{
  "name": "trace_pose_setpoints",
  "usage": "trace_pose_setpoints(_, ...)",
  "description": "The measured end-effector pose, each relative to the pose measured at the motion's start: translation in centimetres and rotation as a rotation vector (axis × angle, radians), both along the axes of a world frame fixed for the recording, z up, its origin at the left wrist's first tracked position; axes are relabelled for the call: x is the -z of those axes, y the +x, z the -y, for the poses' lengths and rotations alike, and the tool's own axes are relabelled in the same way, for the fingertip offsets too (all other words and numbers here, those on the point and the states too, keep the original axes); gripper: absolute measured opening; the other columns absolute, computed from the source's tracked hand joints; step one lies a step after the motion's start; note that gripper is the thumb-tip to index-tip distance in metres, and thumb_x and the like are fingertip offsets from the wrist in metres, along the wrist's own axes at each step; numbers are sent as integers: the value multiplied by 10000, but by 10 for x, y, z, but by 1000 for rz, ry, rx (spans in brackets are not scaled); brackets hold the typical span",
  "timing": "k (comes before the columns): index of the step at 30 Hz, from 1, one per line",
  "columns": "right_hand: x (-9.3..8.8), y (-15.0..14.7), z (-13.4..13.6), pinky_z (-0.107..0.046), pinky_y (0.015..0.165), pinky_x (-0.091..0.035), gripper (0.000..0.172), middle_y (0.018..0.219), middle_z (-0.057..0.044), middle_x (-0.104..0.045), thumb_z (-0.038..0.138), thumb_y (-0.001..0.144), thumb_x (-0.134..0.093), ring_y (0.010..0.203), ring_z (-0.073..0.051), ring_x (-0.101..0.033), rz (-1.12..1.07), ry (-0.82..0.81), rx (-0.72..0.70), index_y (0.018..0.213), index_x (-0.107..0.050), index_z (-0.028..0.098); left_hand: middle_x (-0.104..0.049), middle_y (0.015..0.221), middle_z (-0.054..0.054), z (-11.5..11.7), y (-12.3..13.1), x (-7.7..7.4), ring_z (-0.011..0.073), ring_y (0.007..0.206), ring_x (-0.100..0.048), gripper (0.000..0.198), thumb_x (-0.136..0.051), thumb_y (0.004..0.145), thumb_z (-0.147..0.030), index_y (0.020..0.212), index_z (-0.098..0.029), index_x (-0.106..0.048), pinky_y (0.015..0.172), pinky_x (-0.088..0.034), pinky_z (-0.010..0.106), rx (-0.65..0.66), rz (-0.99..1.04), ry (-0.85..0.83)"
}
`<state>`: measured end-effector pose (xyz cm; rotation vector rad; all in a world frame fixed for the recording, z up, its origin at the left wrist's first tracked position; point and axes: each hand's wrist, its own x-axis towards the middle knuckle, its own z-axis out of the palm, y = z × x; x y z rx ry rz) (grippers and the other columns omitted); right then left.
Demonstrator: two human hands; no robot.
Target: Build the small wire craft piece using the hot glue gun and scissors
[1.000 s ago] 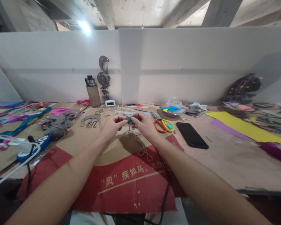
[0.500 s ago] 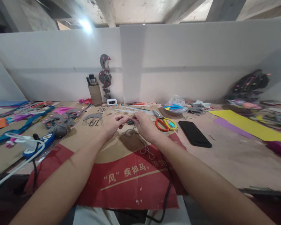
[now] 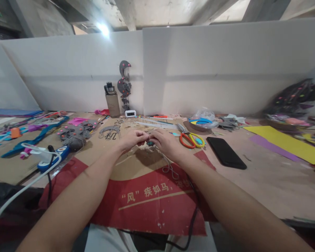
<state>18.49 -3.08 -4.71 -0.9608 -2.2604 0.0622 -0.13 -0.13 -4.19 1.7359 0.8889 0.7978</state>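
Note:
Over the cardboard, my left hand (image 3: 135, 139) and my right hand (image 3: 162, 141) meet with their fingertips pinched together. Between and just below the fingers shows a small dark-green piece (image 3: 150, 143), too small and covered to name. A thin grey cord (image 3: 170, 170) runs from beneath my right hand and lies in loops on the red print. Both hands are closed; the fingers hide most of what they pinch. Right of my right hand lie scissors (image 3: 190, 138) with red and yellow handles.
A black phone (image 3: 226, 152) lies to the right, near yellow sheets (image 3: 283, 141). Behind stand a bottle (image 3: 112, 103), a small white clock (image 3: 130, 113) and a bowl (image 3: 199, 123). At left are a ball of grey yarn (image 3: 75, 141) and a blue power strip (image 3: 54, 158) with a white cable.
The view has turned slightly left, so things sit further right in it. My hands stay together, with the fingers shifted a little around the small dark-green piece.

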Motion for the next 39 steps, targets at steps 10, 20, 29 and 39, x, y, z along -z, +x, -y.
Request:
trace_pose_setpoints(10, 1, 2, 0, -298, 747, -403, 135, 856, -72, -630, 221, 891, -517, 829, -174, -550, 41, 85, -9, 869, -638, 166, -573, 599, 18, 2, -6, -7, 107, 546, -450, 246, -708, 672, -412, 719, -170, -716, 511, -344, 208, 55, -60, -54)
trace_pose_setpoints(20, -2, 0, 1, -294, 778, -401, 126, 875, -60, -620, 204, 900, -502, 858, -169, -537, 85, 81, -16, 881, -623, 173, -560, 534, 21, 4, -5, -8, 98, 491, -426, 237, -731, 637, -402, 617, -168, -701, 475, -343, 212, 24, -84, -50)
trace_pose_setpoints(29, -2, -2, 2, -338, 779, -394, 140, 951, -114, -610, 209, 911, -469, 887, -217, -506, 189, 151, 157, 896, -595, 150, -516, 533, -6, -1, 1, 3, 78, 455, -405, 262, -717, 649, -417, 651, -163, -654, 442, -301, 209, -112, -12, -87)
trace_pose_setpoints(39, 4, -7, 3, -313, 729, -372, 72, 848, -79, -600, 216, 872, -538, 827, -201, -499, 79, 49, 211, 825, -560, 166, -514, 495, -20, 1, 11, 7, 79, 438, -442, 185, -676, 665, -318, 663, -146, -609, 459, -370, 213, -361, 1, 0)
